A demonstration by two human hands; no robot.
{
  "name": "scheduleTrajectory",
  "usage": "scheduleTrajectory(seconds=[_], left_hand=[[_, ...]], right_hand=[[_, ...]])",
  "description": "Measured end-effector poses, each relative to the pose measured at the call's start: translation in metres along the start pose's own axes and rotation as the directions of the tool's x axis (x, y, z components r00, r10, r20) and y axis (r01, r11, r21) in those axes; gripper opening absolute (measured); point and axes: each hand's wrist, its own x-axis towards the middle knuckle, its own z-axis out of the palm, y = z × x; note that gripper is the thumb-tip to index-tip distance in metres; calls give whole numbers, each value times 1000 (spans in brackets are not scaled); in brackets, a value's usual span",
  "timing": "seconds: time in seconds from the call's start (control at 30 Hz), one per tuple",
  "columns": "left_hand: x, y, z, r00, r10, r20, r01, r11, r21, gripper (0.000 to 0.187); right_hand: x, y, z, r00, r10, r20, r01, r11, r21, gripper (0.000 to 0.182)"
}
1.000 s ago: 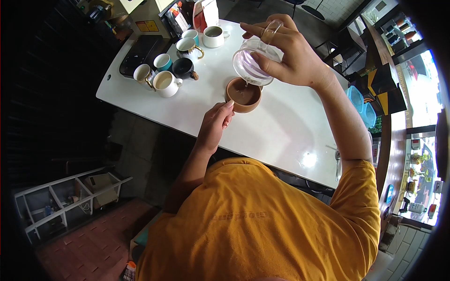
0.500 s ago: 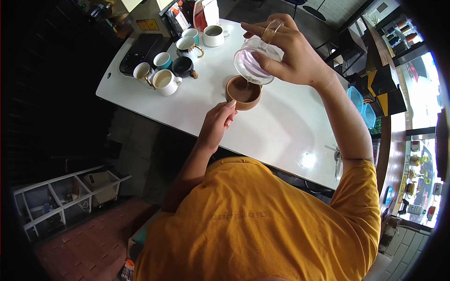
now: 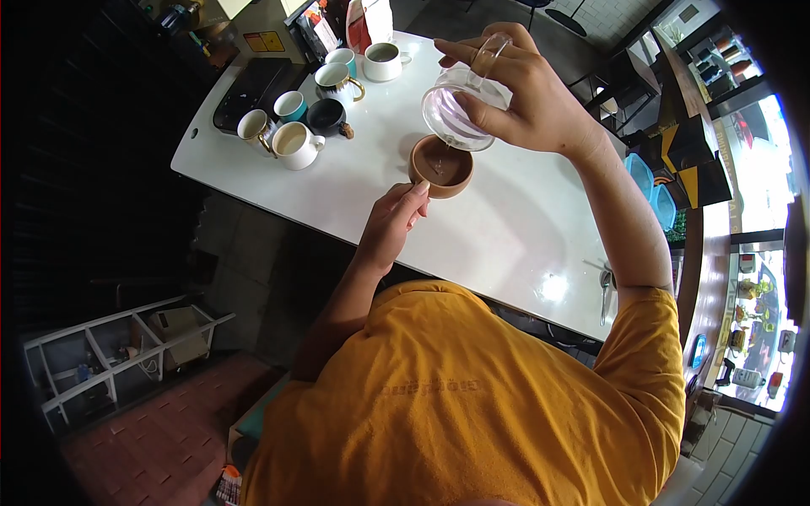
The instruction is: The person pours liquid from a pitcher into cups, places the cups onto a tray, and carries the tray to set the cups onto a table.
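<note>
My left hand (image 3: 395, 221) is closed on the near side of a brown cup (image 3: 456, 187), probably at a handle that my fingers hide. Clear liquid with a small splash shows inside the cup, which stands on or just above the white table. Over it, my right hand (image 3: 536, 105) grips a clear glass jug (image 3: 451, 118) by its handle. The jug is tilted with its rim down toward the cup, and a little liquid hangs at its lower edge.
On the white table (image 3: 523, 253), left of the brown cup, stand several mugs, among them a cream mug (image 3: 295, 148), a black cup (image 3: 326, 118) and a white mug (image 3: 384, 63). Behind them are a black tray (image 3: 253, 93) and bags (image 3: 369, 25). A spoon (image 3: 605, 295) lies near the right edge.
The thin stream from the jug to the cup has shrunk to a small trickle or drops at the jug's edge. The brown cup sits very slightly further right. Both hands keep their hold.
</note>
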Motion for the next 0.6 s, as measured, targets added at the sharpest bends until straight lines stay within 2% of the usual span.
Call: scheduleTrajectory(seconds=[0.6], left_hand=[[-5,3,4,1000,-13,25,13,1000,3,32]], right_hand=[[-4,-3,-1,1000,21,1,-21,999,-30,29]])
